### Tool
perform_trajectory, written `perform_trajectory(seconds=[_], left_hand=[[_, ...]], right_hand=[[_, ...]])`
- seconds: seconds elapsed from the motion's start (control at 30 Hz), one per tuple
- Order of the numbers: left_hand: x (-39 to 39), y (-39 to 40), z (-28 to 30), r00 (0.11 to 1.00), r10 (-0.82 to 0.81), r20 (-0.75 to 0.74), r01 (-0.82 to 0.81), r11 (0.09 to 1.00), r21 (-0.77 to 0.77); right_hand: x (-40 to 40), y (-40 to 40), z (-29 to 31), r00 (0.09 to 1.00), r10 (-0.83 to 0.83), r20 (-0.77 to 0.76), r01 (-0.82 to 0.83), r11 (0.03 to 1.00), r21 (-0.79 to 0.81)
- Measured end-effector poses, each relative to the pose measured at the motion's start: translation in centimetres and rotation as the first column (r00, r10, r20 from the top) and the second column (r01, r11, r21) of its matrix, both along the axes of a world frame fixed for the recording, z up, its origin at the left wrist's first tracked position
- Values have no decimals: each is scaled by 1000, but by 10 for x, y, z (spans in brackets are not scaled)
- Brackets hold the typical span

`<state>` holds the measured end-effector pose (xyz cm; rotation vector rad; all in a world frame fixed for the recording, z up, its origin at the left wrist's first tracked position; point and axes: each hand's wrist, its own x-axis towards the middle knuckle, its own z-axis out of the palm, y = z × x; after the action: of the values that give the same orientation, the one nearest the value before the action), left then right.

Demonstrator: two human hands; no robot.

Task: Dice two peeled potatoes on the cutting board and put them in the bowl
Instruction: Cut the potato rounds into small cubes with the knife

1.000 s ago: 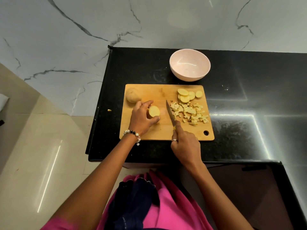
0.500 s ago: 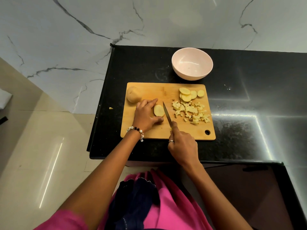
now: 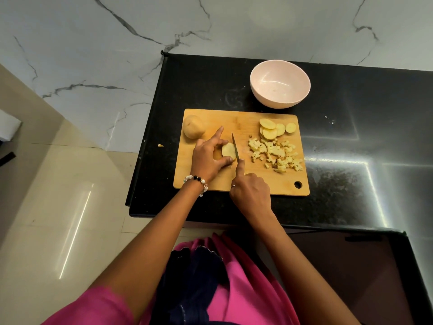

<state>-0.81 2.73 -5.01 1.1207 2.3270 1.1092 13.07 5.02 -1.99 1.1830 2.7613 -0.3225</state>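
Head view: at frame centre on the cutting board, the knife, gripped by the right hand, has been brought against the half potato pinched in the left hand fingers, so slicing resumes while the bowl at upper right is unfilled.

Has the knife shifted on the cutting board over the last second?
Yes. The knife has slid left along the cutting board, away from the diced potato pile, and is against the potato piece.
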Motion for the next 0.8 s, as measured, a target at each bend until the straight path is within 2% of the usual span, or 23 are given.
perform_trajectory(seconds=[0.23,0.63,0.8], left_hand=[[2,-1,-4,1000,23,-9,-22,1000,13],[3,-2,-3,1000,20,3,-20,1000,13],[2,-3,-4,1000,18,-4,-18,1000,15]], right_hand=[[25,-22,-1,999,19,33,-19,1000,-14],[18,-10,9,1000,-17,-23,16,999,-41],[24,-8,10,990,-108,-96,103,993,-49]])
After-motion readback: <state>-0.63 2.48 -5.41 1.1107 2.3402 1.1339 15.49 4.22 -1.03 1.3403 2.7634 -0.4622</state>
